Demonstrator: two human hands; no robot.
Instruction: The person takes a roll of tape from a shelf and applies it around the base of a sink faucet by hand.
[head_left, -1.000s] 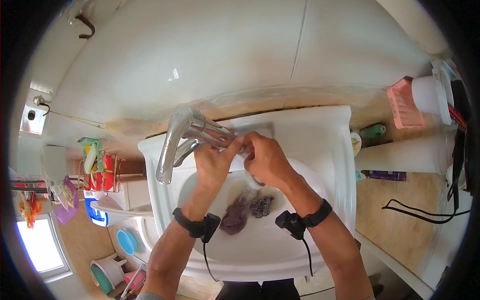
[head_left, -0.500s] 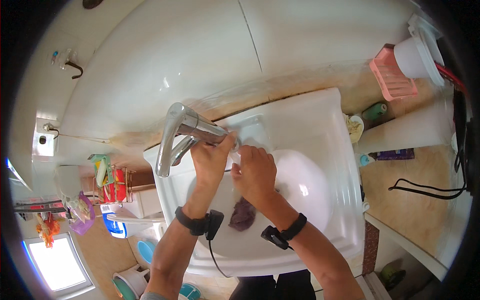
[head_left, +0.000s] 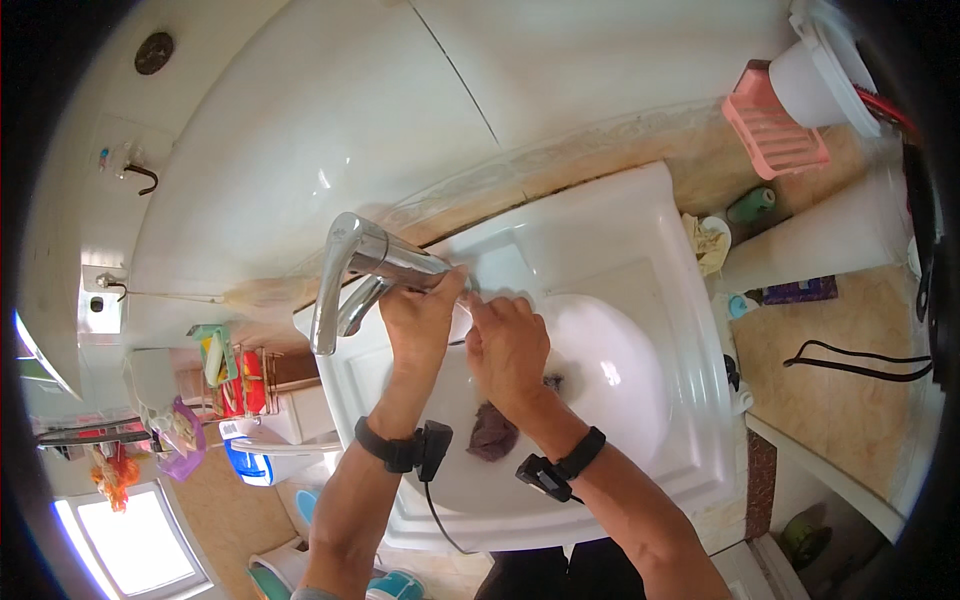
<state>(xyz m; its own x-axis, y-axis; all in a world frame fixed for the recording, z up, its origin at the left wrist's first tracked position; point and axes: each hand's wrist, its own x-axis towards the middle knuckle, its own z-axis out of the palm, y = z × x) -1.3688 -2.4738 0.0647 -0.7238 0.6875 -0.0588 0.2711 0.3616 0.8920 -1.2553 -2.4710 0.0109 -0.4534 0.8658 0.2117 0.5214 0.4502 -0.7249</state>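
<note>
A chrome faucet [head_left: 375, 255] rises from the back of a white washbasin [head_left: 640, 220], its spout and lever leaning to the left in my view. My left hand [head_left: 418, 325] is closed around the lower part of the faucet body, thumb toward the base. Right beside it, my right hand [head_left: 512, 345] has its fingers curled together at the faucet's foot. What its fingertips pinch, if anything, is hidden. Below my hands, a crumpled wet purple-brown cloth [head_left: 492, 435] lies in the bowl, near the dark drain [head_left: 552, 382].
To the right stand a pink soap rack [head_left: 770, 125], a white tub [head_left: 815, 90], a green bottle [head_left: 750, 205] and a purple tube [head_left: 800, 290] on a counter. A black cord loop [head_left: 850, 360] lies there too. Wire baskets with bright items [head_left: 245, 375] hang at left.
My view has shifted slightly, so the room sits a little differently in the frame. Both hands stay at the faucet base, with the right fingers moved only slightly.
</note>
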